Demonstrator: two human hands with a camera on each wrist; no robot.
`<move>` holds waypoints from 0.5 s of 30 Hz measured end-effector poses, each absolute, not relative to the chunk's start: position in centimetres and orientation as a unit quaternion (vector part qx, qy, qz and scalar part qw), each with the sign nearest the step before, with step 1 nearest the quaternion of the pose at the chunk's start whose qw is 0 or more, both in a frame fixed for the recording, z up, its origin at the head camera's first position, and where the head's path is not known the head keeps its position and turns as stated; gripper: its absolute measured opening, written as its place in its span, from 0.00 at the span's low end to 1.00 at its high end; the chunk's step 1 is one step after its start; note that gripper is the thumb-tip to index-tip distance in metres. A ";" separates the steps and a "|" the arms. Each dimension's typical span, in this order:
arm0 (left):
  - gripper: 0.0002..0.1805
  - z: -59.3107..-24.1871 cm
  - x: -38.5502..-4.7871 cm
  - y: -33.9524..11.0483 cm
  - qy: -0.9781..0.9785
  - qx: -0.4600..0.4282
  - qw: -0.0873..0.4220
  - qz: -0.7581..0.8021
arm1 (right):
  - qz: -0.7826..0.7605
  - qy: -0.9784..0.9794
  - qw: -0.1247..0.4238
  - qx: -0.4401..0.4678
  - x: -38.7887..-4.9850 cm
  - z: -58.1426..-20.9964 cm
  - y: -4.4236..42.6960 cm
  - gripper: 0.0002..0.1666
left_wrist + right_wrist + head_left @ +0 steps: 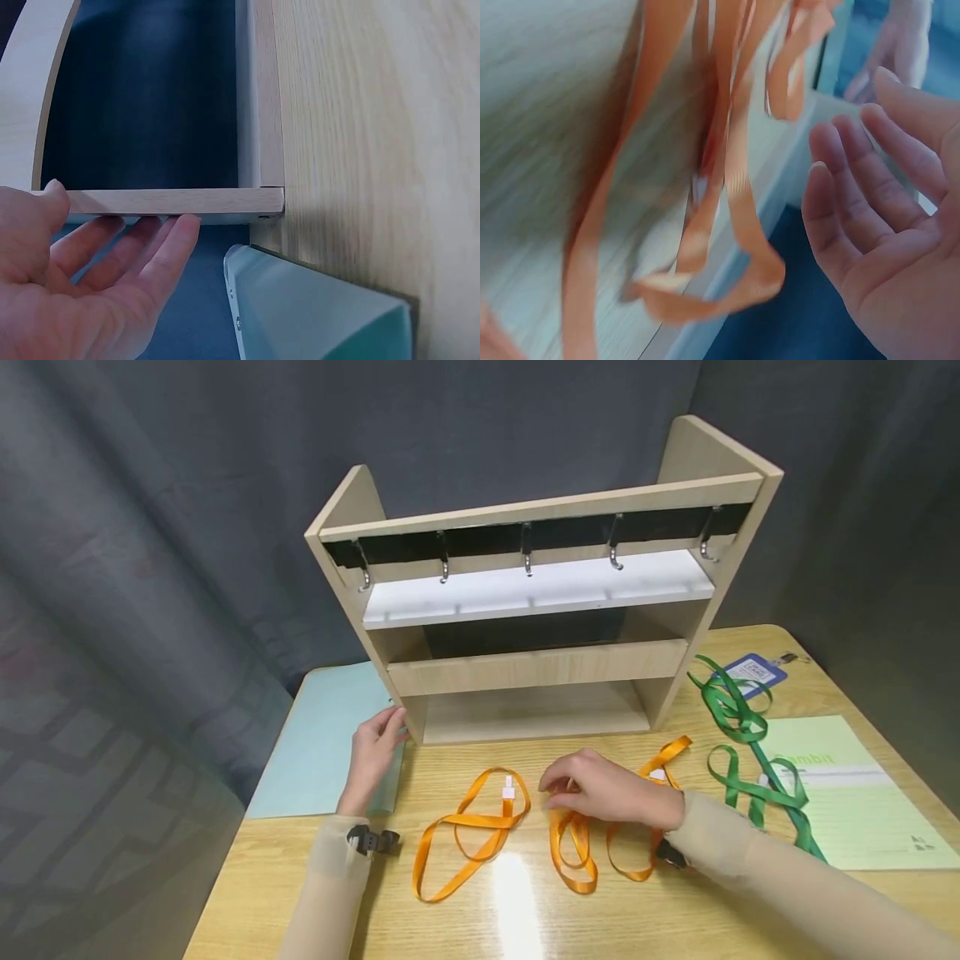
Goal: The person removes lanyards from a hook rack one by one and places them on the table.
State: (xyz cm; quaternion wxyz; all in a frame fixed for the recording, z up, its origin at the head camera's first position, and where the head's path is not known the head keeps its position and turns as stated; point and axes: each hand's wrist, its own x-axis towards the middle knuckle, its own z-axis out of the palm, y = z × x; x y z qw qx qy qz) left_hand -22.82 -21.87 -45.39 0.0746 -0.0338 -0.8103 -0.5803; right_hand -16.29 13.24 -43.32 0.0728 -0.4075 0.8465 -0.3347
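At the lower left of a wooden rack (540, 667), my left hand (372, 756) holds the edge of its side panel (180, 201). In the left wrist view the thumb lies over the panel and the fingers against its outer face. My right hand (600, 785) is over the orange lanyards, palm and loosely bent fingers (855, 180) showing with nothing between them. A loop of orange lanyard (739, 172) hangs beside those fingers, apart from them. The middle orange lanyard (557, 843) lies just below this hand, partly hidden. Another orange lanyard (435, 860) with a white clip lies to the left.
Several metal hooks (527, 560) line the rack's black strip. More orange ribbon (636, 874) lies beneath the right wrist. Green lanyards (738, 727), a blue badge holder (756, 672) and a pale green notepad (870, 810) are at right. A light blue folder (322, 743) lies at left.
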 end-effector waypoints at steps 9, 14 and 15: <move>0.30 -45.2 -22.0 -22.3 -0.817 -0.030 0.085 -0.570 | -0.367 0.861 0.038 -0.349 -16.7 -42.0 15.8 0.12; 0.28 -45.0 -21.7 -22.4 -0.825 -0.034 0.093 -0.556 | -0.375 0.866 0.019 -0.331 -16.8 -41.2 17.6 0.09; 0.27 -45.0 -21.6 -22.4 -0.829 -0.035 0.094 -0.550 | -0.376 0.867 0.014 -0.325 -16.8 -41.1 18.2 0.09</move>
